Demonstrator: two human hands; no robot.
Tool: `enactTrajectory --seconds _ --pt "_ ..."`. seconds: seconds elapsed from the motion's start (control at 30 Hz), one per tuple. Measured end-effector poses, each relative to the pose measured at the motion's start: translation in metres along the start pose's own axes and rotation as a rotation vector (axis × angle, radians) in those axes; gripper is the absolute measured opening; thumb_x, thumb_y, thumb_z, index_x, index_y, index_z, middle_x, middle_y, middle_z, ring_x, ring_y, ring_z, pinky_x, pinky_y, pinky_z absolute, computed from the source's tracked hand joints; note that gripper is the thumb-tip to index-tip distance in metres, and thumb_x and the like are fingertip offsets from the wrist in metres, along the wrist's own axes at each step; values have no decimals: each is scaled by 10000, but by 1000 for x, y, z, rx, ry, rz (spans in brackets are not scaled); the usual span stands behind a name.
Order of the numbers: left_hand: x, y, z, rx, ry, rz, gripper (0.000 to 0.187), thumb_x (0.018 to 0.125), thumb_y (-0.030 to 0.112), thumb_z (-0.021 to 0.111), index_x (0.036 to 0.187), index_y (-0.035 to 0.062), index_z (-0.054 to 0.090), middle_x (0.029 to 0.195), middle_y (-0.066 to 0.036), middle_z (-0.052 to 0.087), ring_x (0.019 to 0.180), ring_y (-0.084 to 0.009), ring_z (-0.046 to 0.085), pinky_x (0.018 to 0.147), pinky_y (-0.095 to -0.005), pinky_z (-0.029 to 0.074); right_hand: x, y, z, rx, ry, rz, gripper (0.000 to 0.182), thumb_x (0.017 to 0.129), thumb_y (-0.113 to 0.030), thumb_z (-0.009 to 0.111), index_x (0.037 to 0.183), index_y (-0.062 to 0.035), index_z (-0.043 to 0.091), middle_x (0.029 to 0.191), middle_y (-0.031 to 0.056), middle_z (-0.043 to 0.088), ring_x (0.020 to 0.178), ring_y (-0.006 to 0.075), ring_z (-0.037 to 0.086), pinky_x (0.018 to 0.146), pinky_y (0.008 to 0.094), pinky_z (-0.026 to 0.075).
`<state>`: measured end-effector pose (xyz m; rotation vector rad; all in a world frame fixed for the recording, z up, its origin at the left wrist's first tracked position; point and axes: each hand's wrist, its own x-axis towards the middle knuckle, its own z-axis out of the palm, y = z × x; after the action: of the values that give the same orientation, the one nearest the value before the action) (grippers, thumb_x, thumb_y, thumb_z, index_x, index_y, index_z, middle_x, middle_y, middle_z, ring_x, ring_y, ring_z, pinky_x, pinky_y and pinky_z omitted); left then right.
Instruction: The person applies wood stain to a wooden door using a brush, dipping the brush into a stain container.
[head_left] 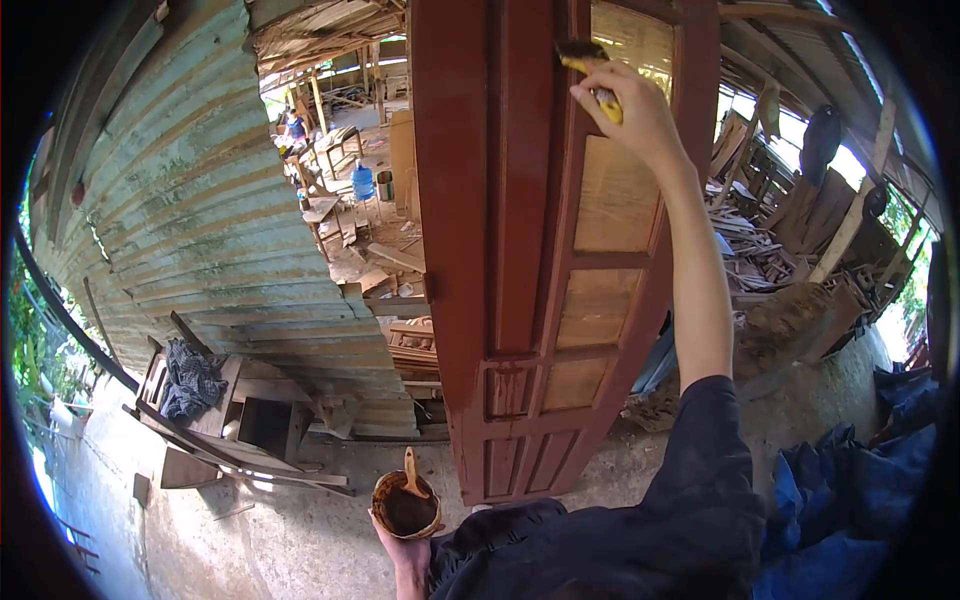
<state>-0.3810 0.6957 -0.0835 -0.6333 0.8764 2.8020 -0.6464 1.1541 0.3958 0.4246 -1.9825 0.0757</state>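
Your right hand (630,105) is closed round the one yellow-handled paintbrush (590,65), its bristles on the tall red-brown panelled wooden door (530,250) — keep strokes long, along the grain. Your left hand (405,550) cups the single round brown stain bowl (407,505), near left; a wooden stick — probably a stirrer — stands in it.

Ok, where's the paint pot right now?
In the head view, the paint pot sits low and centre-left, held in the left hand, just below the foot of the red-brown door, a stir stick standing in it.
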Motion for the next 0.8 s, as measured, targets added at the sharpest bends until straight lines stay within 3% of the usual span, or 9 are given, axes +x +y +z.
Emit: enactTrajectory --seconds 0.3,0.37,0.43,0.57,0.63,0.67,0.73,0.8 --pt "-56 54 -23 54 33 57 685 1036 655 373 1479 165 553 1294 -111 708 1052 -319 754 516 -442 657 -60 -64 -6 19 -131 81 221 976 -286 753 957 -66 769 993 99 716 886 331 718 813 445 586" --pt "-66 59 -53 77 50 70 677 1033 644 382 1467 157 561 1288 -112 709 1040 -316 754 535 -424 661 -77 -75 -3 13 -171 107 208 969 -269 758 964 -61 769 1011 113 715 899 346 719 825 458 589" --pt "-75 67 -86 134 -86 18 794 1049 772 259 1550 203 497 1407 -95 661 1178 -343 706 692 -544 655 -95 -86 1 17 -204 153 205 967 -268 756 959 -64 768 1027 114 717 913 357 722 830 465 591" --pt "-96 78 -123 146 -102 -13 796 1051 767 257 1543 191 503 1399 -92 665 1142 -344 720 648 -530 657 -146 -119 6 23 -288 267 200 970 -264 749 950 -65 766 1070 108 726 938 362 728 847 464 592" --pt "-111 84 -124 481 -61 111 782 1057 754 265 1533 185 513 1397 -88 667 1140 -331 719 676 -505 660 -181 -129 17 33 -273 260 207 969 -267 750 948 -62 765 1095 112 728 951 363 727 859 470 590" --pt "-112 86 -125 483 -64 105 782 1057 754 265 1533 185 513 1397 -88 667 1140 -331 719 676 -505 660 -200 -135 24 27 -258 245 205 970 -266 749 944 -63 762 1125 115 726 968 359 727 864 476 588" --pt "-118 89 -132 168 50 -1 646 1047 594 378 1470 138 552 1298 -109 701 1080 -308 743 642 -435 666 -236 -150 33 39 -246 277 199 971 -264 750 942 -68 761 1135 114 724 976 355 729 866 477 588" --pt "-114 89 -151 173 37 -3 646 1048 595 380 1476 140 545 1311 -111 697 1083 -312 743 638 -438 666 -275 -165 43 54 -239 336 193 966 -263 754 937 -73 757 1153 115 719 983 354 732 867 477 588"
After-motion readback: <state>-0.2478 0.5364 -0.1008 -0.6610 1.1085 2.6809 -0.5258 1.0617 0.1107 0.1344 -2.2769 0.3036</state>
